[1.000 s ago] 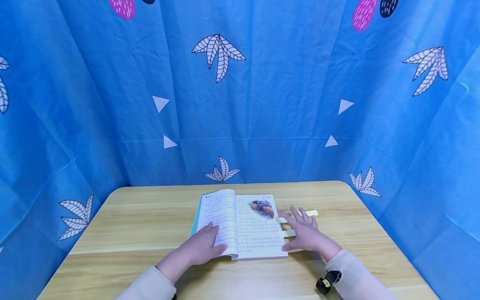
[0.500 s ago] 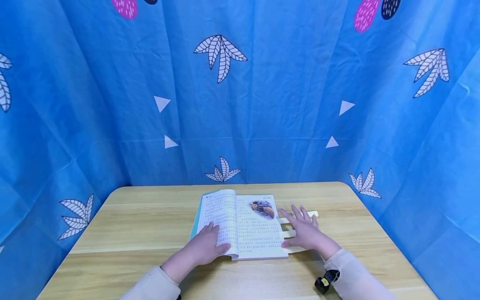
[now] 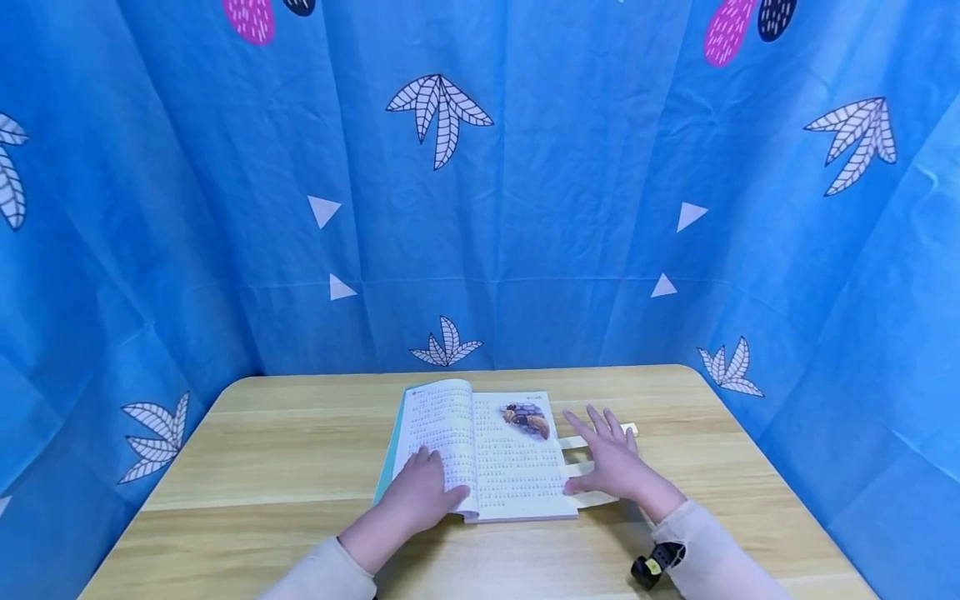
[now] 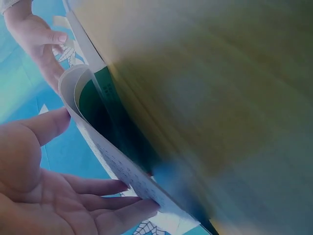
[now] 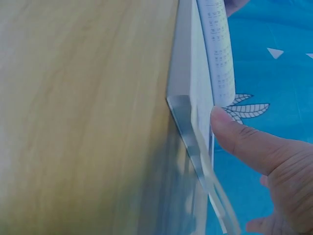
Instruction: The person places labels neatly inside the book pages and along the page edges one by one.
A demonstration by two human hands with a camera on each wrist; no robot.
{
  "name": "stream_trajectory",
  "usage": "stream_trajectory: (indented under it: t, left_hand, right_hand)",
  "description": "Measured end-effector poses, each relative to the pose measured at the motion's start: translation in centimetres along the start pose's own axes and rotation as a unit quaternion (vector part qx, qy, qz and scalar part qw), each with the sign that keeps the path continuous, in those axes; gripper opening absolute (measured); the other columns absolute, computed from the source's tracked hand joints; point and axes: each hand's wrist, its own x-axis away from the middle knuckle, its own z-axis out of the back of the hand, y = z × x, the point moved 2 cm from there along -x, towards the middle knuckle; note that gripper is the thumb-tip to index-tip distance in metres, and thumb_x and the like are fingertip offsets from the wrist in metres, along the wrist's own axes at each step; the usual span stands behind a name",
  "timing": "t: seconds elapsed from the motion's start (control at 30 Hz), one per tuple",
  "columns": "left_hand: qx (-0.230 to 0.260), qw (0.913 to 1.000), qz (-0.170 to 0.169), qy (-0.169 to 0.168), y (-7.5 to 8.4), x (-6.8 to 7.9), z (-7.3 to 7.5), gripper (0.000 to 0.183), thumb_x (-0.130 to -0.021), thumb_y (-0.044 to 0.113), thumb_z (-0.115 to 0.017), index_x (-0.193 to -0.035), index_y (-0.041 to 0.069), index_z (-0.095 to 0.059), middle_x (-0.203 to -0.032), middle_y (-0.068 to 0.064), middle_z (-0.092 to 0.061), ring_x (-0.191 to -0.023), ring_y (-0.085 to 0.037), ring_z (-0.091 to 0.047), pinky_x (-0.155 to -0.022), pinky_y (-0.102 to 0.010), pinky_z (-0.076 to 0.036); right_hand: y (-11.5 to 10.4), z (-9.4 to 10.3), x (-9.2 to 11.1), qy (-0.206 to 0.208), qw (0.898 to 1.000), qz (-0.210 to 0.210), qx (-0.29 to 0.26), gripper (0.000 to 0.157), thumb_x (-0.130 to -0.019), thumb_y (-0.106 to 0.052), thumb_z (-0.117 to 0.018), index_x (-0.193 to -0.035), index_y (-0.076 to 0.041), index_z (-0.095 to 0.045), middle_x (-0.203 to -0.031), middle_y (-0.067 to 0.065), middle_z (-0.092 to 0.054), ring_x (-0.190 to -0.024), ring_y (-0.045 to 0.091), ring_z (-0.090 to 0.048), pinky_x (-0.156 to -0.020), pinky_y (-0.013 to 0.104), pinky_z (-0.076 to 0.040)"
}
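Observation:
An open book (image 3: pixel 517 467) with printed pages and a small colour picture lies near the middle of the table. My left hand (image 3: pixel 422 493) rests on the curved left page, fingers pointing away and thumb toward the fold. In the left wrist view, the thumb and straight fingers (image 4: pixel 126 215) touch the bowed page (image 4: pixel 110 156), and a green cover shows beneath. My right hand (image 3: pixel 617 465) is spread beside the right page, its thumb at the page's edge. Pale paper strips (image 3: pixel 576 442) stick out from that edge under the hand. The right thumb (image 5: pixel 244 139) also shows in the right wrist view.
The wooden table (image 3: pixel 262 450) has rounded far corners. A blue curtain (image 3: pixel 570 208) with leaf and triangle prints hangs behind it and along both sides. A black device (image 3: pixel 656 565) is strapped at the right wrist.
My left hand has slid a little to the right over the left page. The right hand's fingers have shifted slightly, with the thumb still at the page's edge. The book stays put.

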Motion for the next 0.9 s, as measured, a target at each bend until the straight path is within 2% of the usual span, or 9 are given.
stream_trajectory:
  t: [0.2, 0.37, 0.5, 0.73, 0.83, 0.9]
  left_hand:
    - [-0.022, 0.9989, -0.009, 0.040, 0.1, 0.0, -0.1, 0.081, -0.086, 0.042, -0.077, -0.134, -0.018, -0.051, -0.148, -0.033, -0.041, -0.138, -0.047, -0.039, -0.113, -0.053, -0.036]
    - [-0.045, 0.9954, -0.042, 0.073, 0.6, 0.0, 0.1, 0.071, -0.083, 0.033, -0.082, -0.129, -0.015, -0.058, -0.143, -0.028, -0.049, -0.132, -0.042, -0.046, -0.108, -0.049, -0.043]
    - [-0.051, 0.9910, -0.083, 0.092, 1.0, 0.0, -0.2, 0.061, -0.082, 0.024, -0.083, -0.126, -0.012, -0.062, -0.141, -0.024, -0.053, -0.131, -0.040, -0.049, -0.107, -0.048, -0.045]
    - [-0.099, 0.9715, -0.182, 0.114, 1.9, 0.6, -0.1, 0.034, -0.082, 0.005, -0.078, -0.112, -0.009, -0.070, -0.132, -0.021, -0.061, -0.122, -0.037, -0.057, -0.102, -0.045, -0.049]
    - [-0.129, 0.9617, -0.210, 0.120, 2.4, 0.8, -0.2, 0.021, -0.086, -0.003, -0.070, -0.107, -0.006, -0.072, -0.126, -0.018, -0.065, -0.117, -0.033, -0.061, -0.100, -0.041, -0.052]
    - [-0.145, 0.9581, -0.217, 0.118, 2.6, 0.8, -0.4, 0.021, -0.088, -0.003, -0.067, -0.108, -0.006, -0.072, -0.123, -0.017, -0.067, -0.115, -0.033, -0.062, -0.100, -0.040, -0.052]
  right_hand:
    - [-0.4, 0.2, 0.1, -0.002, 1.000, -0.002, -0.003, 0.117, -0.064, -0.039, -0.092, -0.159, -0.017, -0.028, -0.162, 0.026, -0.013, -0.147, 0.054, -0.005, -0.108, 0.080, -0.003]
    - [-0.7, 0.5, 0.1, 0.004, 1.000, -0.002, -0.007, 0.114, -0.067, -0.038, -0.091, -0.160, -0.017, -0.027, -0.162, 0.027, -0.014, -0.147, 0.054, -0.004, -0.108, 0.079, -0.001]
    - [-1.0, 0.8, 0.2, 0.005, 1.000, 0.001, -0.014, 0.113, -0.069, -0.036, -0.090, -0.160, -0.017, -0.026, -0.162, 0.028, -0.013, -0.147, 0.053, -0.002, -0.108, 0.079, 0.002]
    - [-1.4, 1.1, 0.2, 0.002, 1.000, -0.002, -0.023, 0.112, -0.071, -0.035, -0.090, -0.160, -0.015, -0.025, -0.162, 0.028, -0.012, -0.147, 0.053, 0.000, -0.107, 0.079, 0.003]
    - [-1.3, 1.0, 0.1, 0.002, 1.000, 0.000, -0.026, 0.111, -0.071, -0.036, -0.090, -0.160, -0.015, -0.025, -0.163, 0.027, -0.012, -0.147, 0.053, 0.000, -0.107, 0.079, 0.002]
    - [-1.2, 1.0, 0.0, 0.001, 1.000, 0.000, -0.025, 0.111, -0.071, -0.036, -0.090, -0.160, -0.016, -0.025, -0.163, 0.027, -0.011, -0.147, 0.053, 0.000, -0.108, 0.079, 0.001]
